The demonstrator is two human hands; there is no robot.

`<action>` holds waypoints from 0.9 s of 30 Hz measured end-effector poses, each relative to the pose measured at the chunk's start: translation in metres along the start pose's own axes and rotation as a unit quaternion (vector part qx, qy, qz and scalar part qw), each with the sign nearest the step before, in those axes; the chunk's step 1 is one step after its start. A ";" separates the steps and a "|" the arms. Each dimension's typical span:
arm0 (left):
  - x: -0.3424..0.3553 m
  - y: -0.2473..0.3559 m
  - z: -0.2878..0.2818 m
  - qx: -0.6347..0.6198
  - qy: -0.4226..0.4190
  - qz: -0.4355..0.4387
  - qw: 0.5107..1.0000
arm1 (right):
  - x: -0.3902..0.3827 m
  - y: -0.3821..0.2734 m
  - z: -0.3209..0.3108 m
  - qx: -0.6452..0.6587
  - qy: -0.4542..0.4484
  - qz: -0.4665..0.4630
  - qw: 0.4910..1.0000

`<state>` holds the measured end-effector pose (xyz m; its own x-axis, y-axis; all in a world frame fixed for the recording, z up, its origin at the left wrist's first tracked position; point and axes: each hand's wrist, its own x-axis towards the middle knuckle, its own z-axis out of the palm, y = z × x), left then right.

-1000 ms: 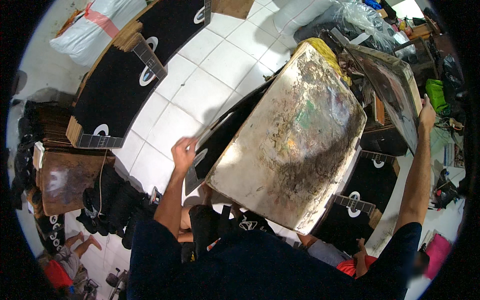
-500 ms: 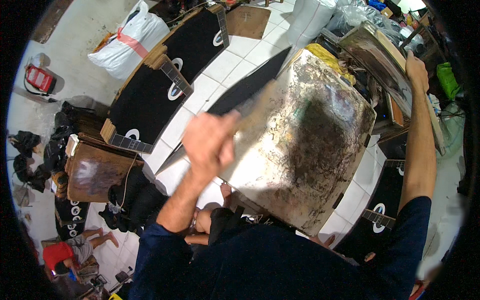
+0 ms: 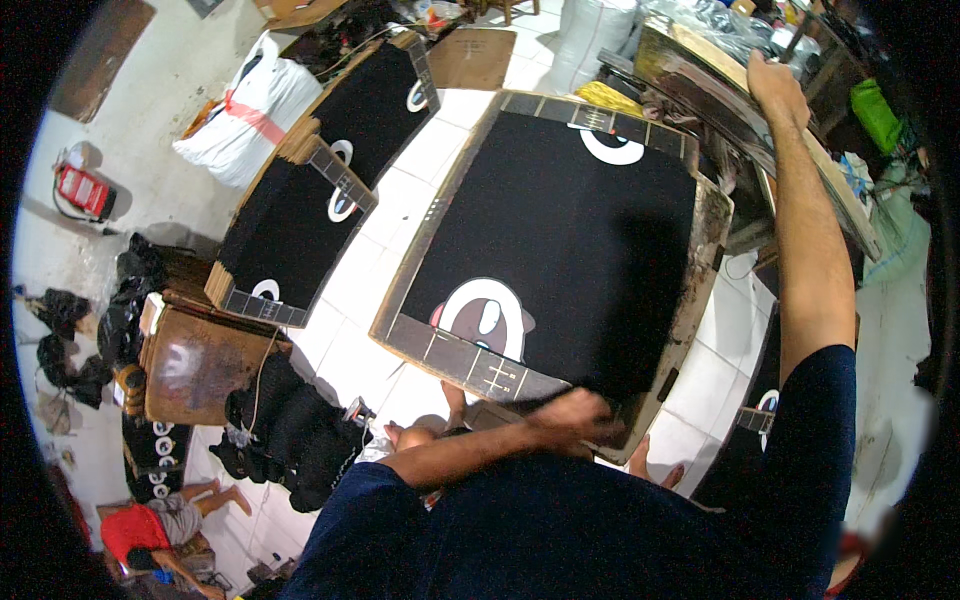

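A black fabric panel (image 3: 580,230) with large printed cartoon eyes lies over the worn, stained board (image 3: 712,215) in front of me. Grey strips with thin lines run along the panel's far, left and near sides. My left hand (image 3: 575,418) is at the near edge of the panel, its fingers smeared by motion. Farther off to the right, my right hand (image 3: 780,92) is closed on the upper edge of a tilted, wooden-edged printing screen (image 3: 850,205). Part of the screen's face is hidden from me.
Black panels on boards (image 3: 280,215) stand to the left, beside a white plastic sack (image 3: 255,110). A person in a red top (image 3: 135,535) sits low at the far left. Dark cloth (image 3: 285,405) is heaped nearby. Plastic bags and clutter (image 3: 720,25) fill the back right.
The black panel now covers the stained board, which was bare before. My left hand has moved right and nearer to me. My right hand still holds the raised screen.
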<state>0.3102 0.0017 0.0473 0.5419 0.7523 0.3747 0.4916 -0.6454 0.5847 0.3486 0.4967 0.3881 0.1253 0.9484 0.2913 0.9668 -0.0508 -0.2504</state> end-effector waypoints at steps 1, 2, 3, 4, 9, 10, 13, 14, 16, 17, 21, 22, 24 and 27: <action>-0.008 -0.024 -0.003 0.024 -0.060 -0.095 0.993 | -0.002 0.001 0.001 0.004 -0.002 -0.009 1.000; -0.023 -0.054 -0.015 0.053 -0.072 -0.163 0.982 | -0.004 0.001 0.003 -0.002 0.009 -0.003 1.000; -0.054 -0.079 -0.034 0.072 0.127 -0.182 0.972 | -0.006 0.004 0.004 0.000 0.008 -0.007 1.000; -0.073 -0.117 -0.052 0.226 0.121 -0.423 0.869 | -0.009 0.005 0.005 0.002 0.010 -0.016 1.000; -0.235 -0.213 -0.173 0.212 0.280 -0.666 0.658 | -0.018 0.007 0.008 0.011 0.017 0.000 1.000; -0.249 -0.217 -0.181 0.043 0.223 -0.732 0.642 | -0.021 0.007 0.007 0.012 0.019 -0.002 1.000; -0.257 -0.195 -0.179 0.028 0.362 -0.616 0.699 | -0.031 0.001 0.003 0.010 0.036 0.012 0.999; -0.252 -0.186 -0.178 -0.038 0.407 -0.596 0.691 | -0.035 -0.001 0.002 0.019 0.064 0.010 0.998; -0.242 -0.171 -0.177 -0.116 0.447 -0.570 0.679 | -0.044 -0.004 0.001 0.025 0.110 0.019 0.993; -0.234 -0.168 -0.175 -0.136 0.435 -0.567 0.686 | -0.046 -0.006 -0.002 0.043 0.085 0.044 0.994; -0.201 -0.177 -0.155 -0.173 0.421 -0.564 0.689 | -0.059 -0.007 -0.002 0.067 0.096 0.028 0.993; -0.194 -0.182 -0.147 -0.166 0.397 -0.589 0.684 | -0.061 -0.006 0.000 0.067 0.095 0.032 0.993; -0.189 -0.189 -0.137 -0.107 0.349 -0.630 0.685 | -0.061 -0.008 0.002 0.069 0.098 0.034 0.992; -0.201 -0.184 -0.138 -0.097 0.291 -0.618 0.724 | -0.059 -0.008 0.003 0.076 0.102 0.031 0.991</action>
<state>0.0173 -0.0125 -0.0361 -0.6364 0.7039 -0.3154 0.2198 0.5575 0.8006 0.3332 0.4420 0.3699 0.2419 0.8609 0.4476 0.9126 -0.0451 -0.4063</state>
